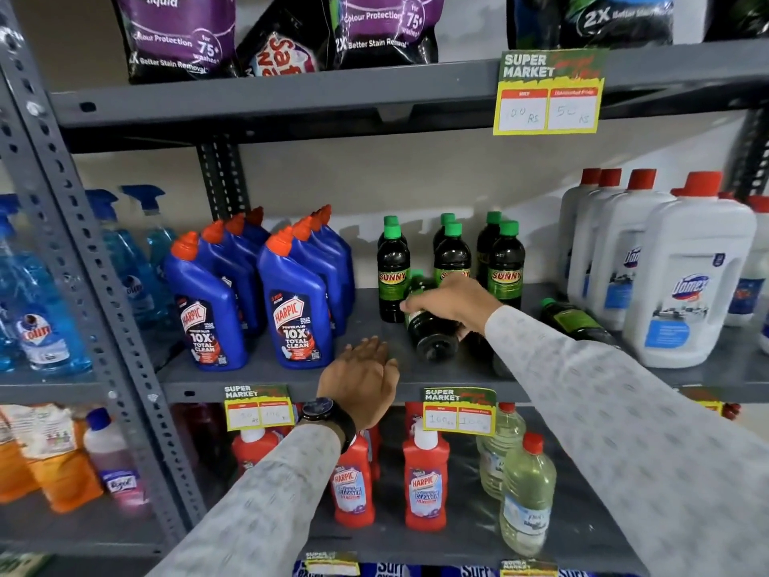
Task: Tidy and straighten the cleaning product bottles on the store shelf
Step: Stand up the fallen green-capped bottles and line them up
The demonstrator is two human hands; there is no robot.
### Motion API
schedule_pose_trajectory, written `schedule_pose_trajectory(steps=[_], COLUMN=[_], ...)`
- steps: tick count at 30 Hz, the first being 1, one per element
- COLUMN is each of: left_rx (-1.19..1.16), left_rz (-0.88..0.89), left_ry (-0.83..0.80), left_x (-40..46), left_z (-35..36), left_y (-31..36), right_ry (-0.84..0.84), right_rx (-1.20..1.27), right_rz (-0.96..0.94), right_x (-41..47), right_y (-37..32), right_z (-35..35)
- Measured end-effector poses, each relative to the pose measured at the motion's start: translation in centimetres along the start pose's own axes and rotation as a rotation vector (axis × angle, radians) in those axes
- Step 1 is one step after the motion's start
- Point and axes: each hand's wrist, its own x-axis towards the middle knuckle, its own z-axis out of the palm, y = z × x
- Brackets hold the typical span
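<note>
On the middle grey shelf (258,378) a dark green-capped Sunny bottle (428,326) lies on its side, base toward me. My right hand (453,306) is closed over its upper body. My left hand (364,381) rests flat and empty at the shelf's front edge, fingers apart, just left of that bottle. Behind stand several upright Sunny bottles (505,264). Another Sunny bottle (576,320) lies on its side to the right, partly hidden by my right sleeve. Two rows of blue Harpic bottles (293,301) stand at the left.
White Domex jugs (686,276) with red caps stand at the right. Blue spray bottles (37,310) fill the neighbouring bay at the left. Below are red Harpic bottles (424,481) and pale yellow bottles (526,493). Detergent pouches (179,35) sit on the top shelf. Price tags (549,93) hang from shelf edges.
</note>
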Motion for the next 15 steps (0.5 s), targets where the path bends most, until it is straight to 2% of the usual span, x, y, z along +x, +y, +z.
schedule_pose_trajectory(steps=[6,15], left_rx=[-0.013,-0.021], left_rz=[0.004,-0.006], left_ry=[0.018,0.040], left_x=[0.1,0.3], left_z=[0.4,0.9], left_y=[-0.2,-0.4], right_ry=[0.330,0.466], right_rx=[0.098,0.151], right_rz=[-0.267,-0.350], right_x=[-1.7,-3.7], right_y=[1.0,3.5], right_z=[1.6,5.6])
